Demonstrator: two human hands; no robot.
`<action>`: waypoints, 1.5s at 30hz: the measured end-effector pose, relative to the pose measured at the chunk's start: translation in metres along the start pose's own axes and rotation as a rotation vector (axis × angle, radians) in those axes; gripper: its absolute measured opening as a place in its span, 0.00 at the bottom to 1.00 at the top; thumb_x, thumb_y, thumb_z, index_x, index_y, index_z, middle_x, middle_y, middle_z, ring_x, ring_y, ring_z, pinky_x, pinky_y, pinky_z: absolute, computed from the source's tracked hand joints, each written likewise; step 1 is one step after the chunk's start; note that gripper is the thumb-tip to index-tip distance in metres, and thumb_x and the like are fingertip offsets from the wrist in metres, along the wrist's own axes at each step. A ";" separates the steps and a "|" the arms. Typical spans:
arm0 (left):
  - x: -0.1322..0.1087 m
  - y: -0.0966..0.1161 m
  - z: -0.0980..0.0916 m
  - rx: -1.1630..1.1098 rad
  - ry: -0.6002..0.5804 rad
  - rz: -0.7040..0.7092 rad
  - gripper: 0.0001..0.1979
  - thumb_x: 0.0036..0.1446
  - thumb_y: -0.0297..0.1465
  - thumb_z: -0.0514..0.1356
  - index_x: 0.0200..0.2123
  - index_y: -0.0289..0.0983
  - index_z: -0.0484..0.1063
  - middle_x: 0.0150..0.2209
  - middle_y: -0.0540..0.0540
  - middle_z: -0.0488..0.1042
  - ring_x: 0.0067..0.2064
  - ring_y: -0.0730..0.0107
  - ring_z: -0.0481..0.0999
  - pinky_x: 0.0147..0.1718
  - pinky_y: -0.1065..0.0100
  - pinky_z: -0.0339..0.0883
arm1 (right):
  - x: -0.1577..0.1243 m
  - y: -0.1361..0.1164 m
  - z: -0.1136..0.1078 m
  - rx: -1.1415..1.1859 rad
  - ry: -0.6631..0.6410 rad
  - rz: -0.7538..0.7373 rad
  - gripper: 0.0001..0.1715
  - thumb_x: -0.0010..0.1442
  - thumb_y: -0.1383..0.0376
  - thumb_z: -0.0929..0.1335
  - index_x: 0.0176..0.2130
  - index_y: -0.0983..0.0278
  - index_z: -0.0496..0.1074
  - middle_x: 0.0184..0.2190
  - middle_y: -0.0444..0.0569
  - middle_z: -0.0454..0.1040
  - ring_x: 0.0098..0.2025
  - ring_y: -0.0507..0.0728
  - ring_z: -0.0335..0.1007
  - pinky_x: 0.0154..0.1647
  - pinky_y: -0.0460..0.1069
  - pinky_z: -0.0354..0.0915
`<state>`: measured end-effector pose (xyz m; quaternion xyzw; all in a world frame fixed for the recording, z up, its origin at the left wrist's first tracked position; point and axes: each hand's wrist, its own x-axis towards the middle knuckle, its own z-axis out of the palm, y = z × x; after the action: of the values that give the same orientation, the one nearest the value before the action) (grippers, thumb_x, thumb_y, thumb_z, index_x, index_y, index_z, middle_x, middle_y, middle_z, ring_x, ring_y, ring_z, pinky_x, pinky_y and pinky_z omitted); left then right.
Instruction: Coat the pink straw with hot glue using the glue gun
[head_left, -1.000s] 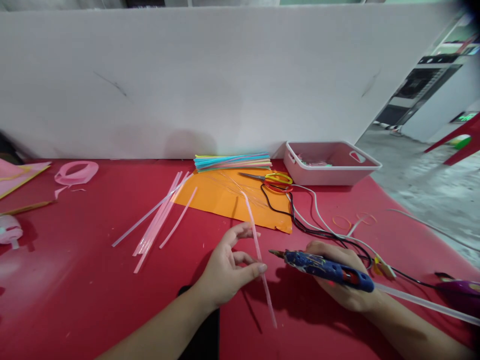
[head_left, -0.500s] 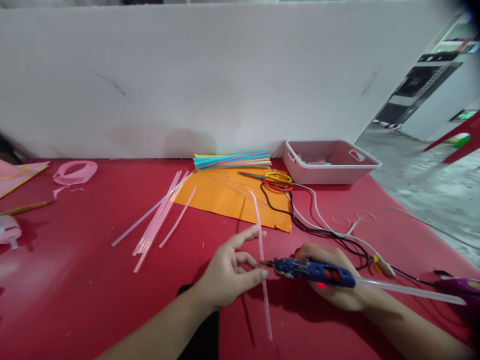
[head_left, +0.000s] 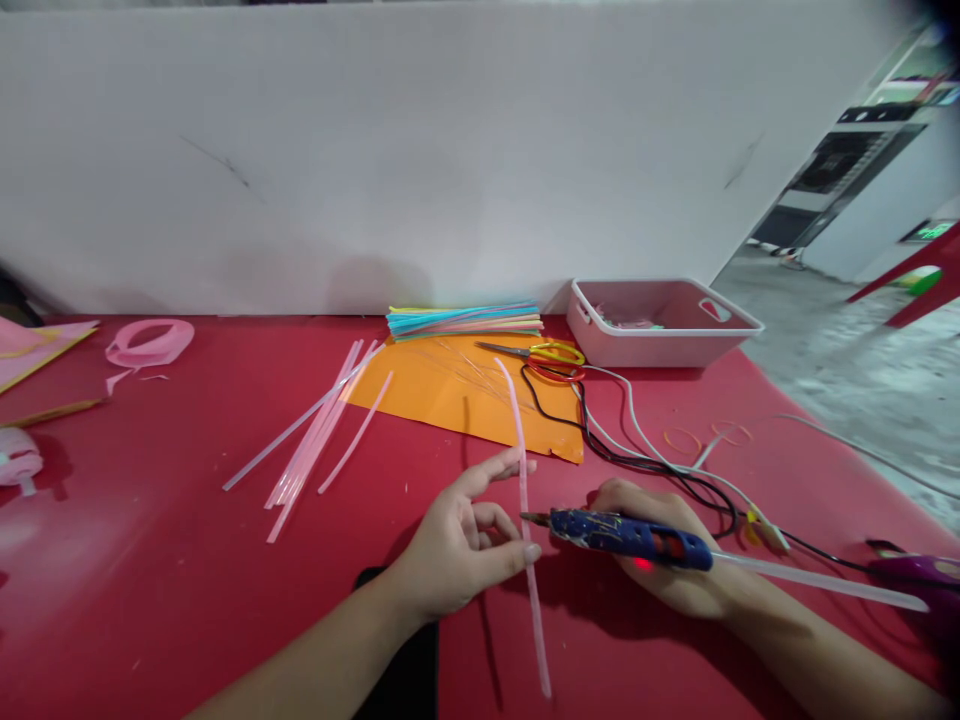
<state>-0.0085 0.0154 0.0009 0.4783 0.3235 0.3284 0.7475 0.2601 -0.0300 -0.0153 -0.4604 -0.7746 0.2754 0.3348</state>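
Note:
My left hand [head_left: 461,545] pinches a long pale pink straw [head_left: 525,500] between thumb and fingers, holding it nearly upright over the red table [head_left: 187,560]. My right hand [head_left: 660,560] grips a blue hot glue gun [head_left: 630,537] lying level, a clear glue stick poking out of its back. The gun's nozzle tip touches or almost touches the straw just above my left thumb.
Loose pink and clear straws [head_left: 315,435] lie to the left. An orange sheet [head_left: 465,395], a bundle of coloured straws [head_left: 465,322], scissors [head_left: 544,355], a white basket [head_left: 660,322], cables [head_left: 637,440] and rubber bands [head_left: 682,440] sit behind. A pink ribbon roll [head_left: 146,345] is far left.
The glue gun moved left until its nozzle reached the straw. The straw swung from a leftward lean to nearly upright in my left hand.

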 end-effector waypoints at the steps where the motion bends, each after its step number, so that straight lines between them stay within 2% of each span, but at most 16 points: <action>1: 0.000 -0.001 0.000 -0.006 -0.002 0.000 0.41 0.49 0.25 0.75 0.65 0.51 0.71 0.73 0.36 0.60 0.31 0.86 0.73 0.31 0.76 0.72 | 0.000 0.000 0.000 -0.003 0.005 -0.006 0.09 0.65 0.61 0.67 0.37 0.62 0.75 0.30 0.49 0.78 0.28 0.55 0.73 0.29 0.48 0.67; 3: 0.000 -0.001 0.000 -0.017 -0.003 -0.011 0.41 0.49 0.25 0.75 0.65 0.50 0.71 0.73 0.35 0.60 0.31 0.85 0.73 0.31 0.75 0.73 | 0.000 0.000 0.000 -0.009 0.012 -0.013 0.07 0.64 0.62 0.67 0.37 0.62 0.75 0.29 0.48 0.78 0.28 0.54 0.73 0.29 0.48 0.67; 5: 0.000 -0.002 0.000 -0.025 -0.004 -0.034 0.42 0.48 0.26 0.76 0.66 0.47 0.70 0.70 0.34 0.65 0.31 0.84 0.73 0.31 0.75 0.73 | -0.001 0.001 0.000 -0.014 0.023 -0.005 0.07 0.65 0.63 0.67 0.37 0.62 0.75 0.30 0.48 0.78 0.28 0.54 0.73 0.29 0.47 0.67; 8: 0.000 -0.002 -0.001 -0.039 -0.015 -0.072 0.45 0.48 0.26 0.76 0.69 0.41 0.65 0.56 0.34 0.78 0.29 0.82 0.73 0.31 0.75 0.73 | -0.002 0.002 0.001 -0.017 0.031 0.016 0.08 0.65 0.63 0.67 0.37 0.62 0.75 0.30 0.48 0.78 0.28 0.54 0.73 0.29 0.47 0.68; 10: 0.000 -0.002 0.000 -0.049 -0.025 -0.069 0.46 0.48 0.25 0.76 0.69 0.39 0.64 0.53 0.35 0.80 0.29 0.82 0.73 0.32 0.74 0.73 | -0.003 0.003 0.001 -0.016 0.031 0.022 0.09 0.65 0.61 0.67 0.37 0.62 0.75 0.29 0.47 0.78 0.27 0.54 0.72 0.28 0.47 0.67; 12: 0.000 -0.002 0.000 -0.053 -0.030 -0.048 0.44 0.49 0.25 0.76 0.68 0.41 0.66 0.60 0.32 0.75 0.29 0.84 0.73 0.32 0.74 0.73 | -0.002 0.003 0.001 -0.018 0.033 0.024 0.10 0.66 0.61 0.67 0.36 0.62 0.75 0.29 0.48 0.78 0.27 0.54 0.72 0.28 0.47 0.67; 14: -0.001 -0.002 0.001 -0.059 -0.032 -0.022 0.42 0.49 0.25 0.76 0.66 0.44 0.69 0.69 0.31 0.66 0.29 0.86 0.73 0.31 0.74 0.73 | -0.001 0.002 0.001 -0.021 0.052 0.019 0.10 0.66 0.61 0.66 0.37 0.62 0.75 0.29 0.48 0.78 0.27 0.54 0.72 0.27 0.47 0.67; 17: 0.000 -0.002 0.000 -0.064 -0.039 0.003 0.40 0.49 0.24 0.76 0.65 0.47 0.71 0.73 0.33 0.60 0.29 0.87 0.74 0.32 0.74 0.74 | 0.001 -0.002 0.001 -0.042 0.067 0.009 0.09 0.66 0.61 0.67 0.36 0.62 0.75 0.29 0.49 0.79 0.26 0.54 0.72 0.26 0.47 0.67; 20: 0.001 -0.003 -0.002 -0.083 -0.037 0.032 0.39 0.50 0.24 0.76 0.64 0.49 0.72 0.73 0.34 0.61 0.30 0.85 0.75 0.33 0.73 0.75 | 0.000 -0.003 -0.001 -0.057 0.136 -0.025 0.06 0.65 0.62 0.68 0.35 0.60 0.73 0.27 0.46 0.78 0.23 0.54 0.71 0.23 0.47 0.66; 24: 0.004 -0.002 -0.006 -0.166 0.000 0.081 0.38 0.49 0.23 0.76 0.62 0.50 0.74 0.72 0.37 0.64 0.32 0.84 0.75 0.39 0.70 0.77 | -0.009 0.005 -0.005 -0.111 0.297 -0.008 0.05 0.66 0.63 0.68 0.36 0.57 0.72 0.25 0.45 0.76 0.22 0.55 0.72 0.22 0.48 0.68; 29: 0.004 0.007 -0.007 -0.352 0.039 0.038 0.35 0.48 0.22 0.76 0.57 0.52 0.78 0.73 0.44 0.62 0.33 0.82 0.77 0.44 0.62 0.81 | -0.018 0.011 -0.004 -0.157 0.320 0.075 0.06 0.67 0.59 0.68 0.38 0.56 0.75 0.27 0.48 0.78 0.28 0.60 0.77 0.24 0.51 0.71; 32: 0.006 0.013 -0.006 -0.488 0.083 -0.020 0.25 0.50 0.22 0.74 0.51 0.46 0.82 0.66 0.45 0.72 0.37 0.76 0.81 0.43 0.63 0.82 | -0.019 0.010 0.000 -0.130 0.349 0.108 0.08 0.68 0.57 0.68 0.37 0.56 0.75 0.28 0.49 0.78 0.29 0.61 0.78 0.25 0.52 0.70; 35: 0.010 0.015 -0.007 -0.617 0.208 -0.087 0.15 0.55 0.21 0.71 0.45 0.40 0.82 0.52 0.46 0.81 0.37 0.73 0.82 0.38 0.65 0.82 | -0.019 0.011 0.002 -0.136 0.358 0.097 0.08 0.68 0.57 0.68 0.38 0.56 0.75 0.29 0.49 0.79 0.30 0.61 0.78 0.24 0.51 0.69; 39: 0.016 0.013 -0.012 -0.706 0.308 -0.149 0.10 0.58 0.19 0.68 0.41 0.38 0.80 0.40 0.51 0.83 0.29 0.81 0.78 0.32 0.74 0.76 | -0.019 0.013 0.002 -0.137 0.351 0.094 0.08 0.67 0.57 0.68 0.40 0.57 0.75 0.31 0.51 0.80 0.31 0.62 0.79 0.25 0.51 0.69; 42: 0.018 0.013 -0.014 -0.739 0.302 -0.162 0.10 0.57 0.18 0.69 0.39 0.37 0.78 0.36 0.53 0.82 0.27 0.84 0.76 0.30 0.77 0.73 | -0.019 0.012 0.002 -0.135 0.352 0.099 0.08 0.68 0.57 0.68 0.40 0.57 0.76 0.33 0.52 0.81 0.32 0.61 0.79 0.26 0.51 0.70; 45: 0.018 0.013 -0.015 -0.767 0.288 -0.177 0.11 0.56 0.18 0.70 0.39 0.38 0.77 0.36 0.53 0.82 0.27 0.84 0.76 0.32 0.75 0.73 | -0.018 0.013 0.003 -0.141 0.362 0.070 0.08 0.68 0.58 0.68 0.40 0.58 0.75 0.32 0.51 0.80 0.30 0.60 0.78 0.25 0.51 0.69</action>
<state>-0.0123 0.0418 0.0049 0.0850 0.3187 0.4230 0.8440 0.2711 -0.0415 -0.0314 -0.5515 -0.7027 0.1447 0.4257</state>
